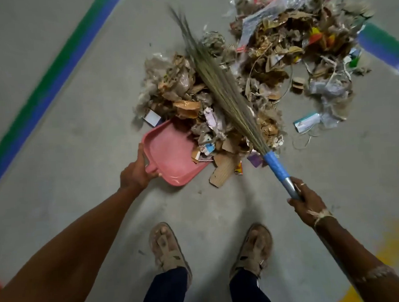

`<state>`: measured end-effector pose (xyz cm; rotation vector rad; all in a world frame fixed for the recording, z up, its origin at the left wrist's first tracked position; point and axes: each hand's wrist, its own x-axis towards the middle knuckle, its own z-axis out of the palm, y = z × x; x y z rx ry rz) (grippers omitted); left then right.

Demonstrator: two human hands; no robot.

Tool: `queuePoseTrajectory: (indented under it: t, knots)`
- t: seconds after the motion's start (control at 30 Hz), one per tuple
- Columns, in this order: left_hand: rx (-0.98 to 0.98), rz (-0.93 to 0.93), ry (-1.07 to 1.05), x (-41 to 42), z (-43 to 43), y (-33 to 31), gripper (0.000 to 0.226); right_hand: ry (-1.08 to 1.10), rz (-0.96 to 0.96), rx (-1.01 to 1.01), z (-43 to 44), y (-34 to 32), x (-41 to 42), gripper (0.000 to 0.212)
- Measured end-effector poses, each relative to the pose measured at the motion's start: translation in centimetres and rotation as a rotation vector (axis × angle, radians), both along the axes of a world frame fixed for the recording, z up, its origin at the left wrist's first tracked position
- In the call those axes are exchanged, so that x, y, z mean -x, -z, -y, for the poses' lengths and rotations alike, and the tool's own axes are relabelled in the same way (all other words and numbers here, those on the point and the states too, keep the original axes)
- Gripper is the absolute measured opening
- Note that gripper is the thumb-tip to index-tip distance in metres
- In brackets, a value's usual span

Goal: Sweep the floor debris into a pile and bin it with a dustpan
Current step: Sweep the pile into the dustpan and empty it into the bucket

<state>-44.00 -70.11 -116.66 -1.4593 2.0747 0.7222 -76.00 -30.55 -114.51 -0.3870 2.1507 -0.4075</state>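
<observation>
Here our left hand (135, 172) grips the short handle of the pink dustpan (168, 157), fingers curled round it. The pan lies on the floor (77, 134) with its open mouth against the near edge of the debris pile (270, 61). Our right hand (305, 200) clenches the metal shaft of the broom (225, 91), whose blurred grass bristles lie across the heap. A few paper and card scraps sit in the pan's mouth. Most of the rubbish lies beyond it, spreading toward the green-and-blue stripe (382, 46) at the far right.

We judge the risks plain. The pan is small against the heap, so a hard stroke could push scraps over its side walls or past its corner, where a cardboard piece (222, 172) already lies outside. If the lip lifts, small bits could slide beneath it. Light plastic film may flutter away, and an overfilled pan could spill once we raise it.
</observation>
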Motion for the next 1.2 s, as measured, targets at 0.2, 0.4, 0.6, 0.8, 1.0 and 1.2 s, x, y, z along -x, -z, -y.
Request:
queuePoseTrajectory:
  t: [0.2,0.4,0.6,0.8,1.0,1.2]
  knots:
    - [0.032,-0.002,-0.060,0.4,-0.1,0.3,0.119,-0.329,0.094,-0.184,-1.6,1.9,0.7,0.071]
    - [0.022,-0.019,-0.116,0.3,-1.3,0.1,0.117,-0.495,0.144,-0.185,-5.0,-2.1,-3.0,0.068]
    - [0.032,0.004,-0.102,0.0,-1.4,0.5,0.118,-0.260,-0.072,0.016,-4.6,-5.8,-3.7,0.041]
    - [0.009,-0.028,-0.100,-0.1,-0.9,0.8,0.121,-0.293,-0.246,0.065,0.0,-3.4,0.3,0.036]
    - [0.018,-0.054,-0.095,-0.3,-0.9,1.1,0.122,-0.417,-0.129,0.011,2.2,-0.1,1.8,0.031]
    - [-0.015,-0.078,-0.116,-0.1,-1.1,1.1,0.115,-0.488,-0.008,0.110,1.1,-0.7,-0.8,0.031]
